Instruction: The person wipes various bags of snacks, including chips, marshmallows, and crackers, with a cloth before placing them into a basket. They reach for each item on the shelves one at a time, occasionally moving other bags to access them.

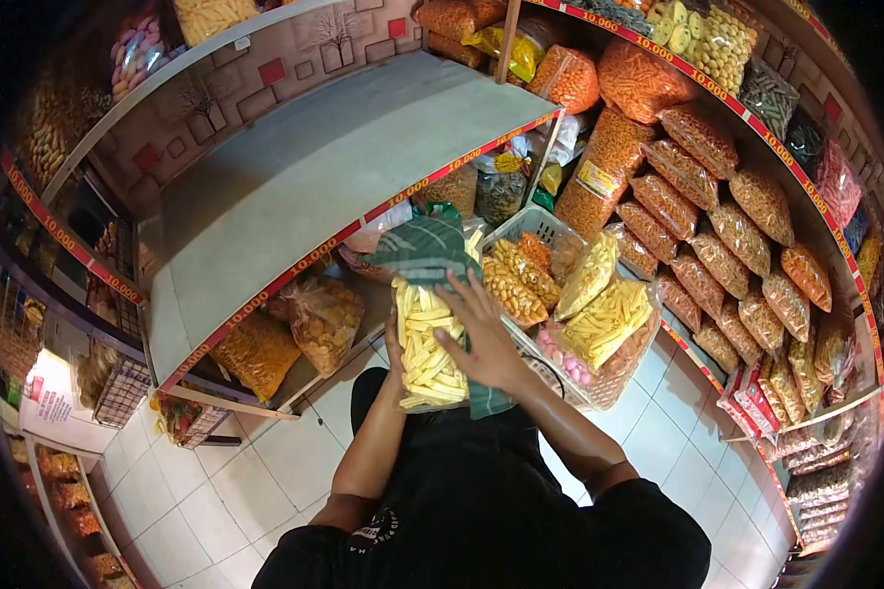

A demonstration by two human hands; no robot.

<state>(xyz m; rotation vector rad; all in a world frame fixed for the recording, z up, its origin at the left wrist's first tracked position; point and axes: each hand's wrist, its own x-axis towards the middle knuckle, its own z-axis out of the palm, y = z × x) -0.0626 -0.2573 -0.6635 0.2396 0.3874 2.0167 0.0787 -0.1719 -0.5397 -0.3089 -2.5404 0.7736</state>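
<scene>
A clear bag of pale yellow snack sticks [427,344] is held upright in front of my body. My left hand [394,348] grips its left edge, with most of the fingers hidden behind the bag. Over the bag's top and down its right side drapes a dark green cloth [417,245] with pale stripes. My right hand [483,339] lies on the cloth and the bag's right side, fingers stretched out and spread. Just beyond that hand stands a light plastic basket [545,224] with several snack bags, including another bag of yellow sticks [609,319].
A bare grey shelf [304,147] with a red price-strip edge spans the left and front. Below it sit snack bags [324,319]. At the right, a shelf carries stacked bags of brown snacks [702,226]. White floor tiles [226,501] surround me.
</scene>
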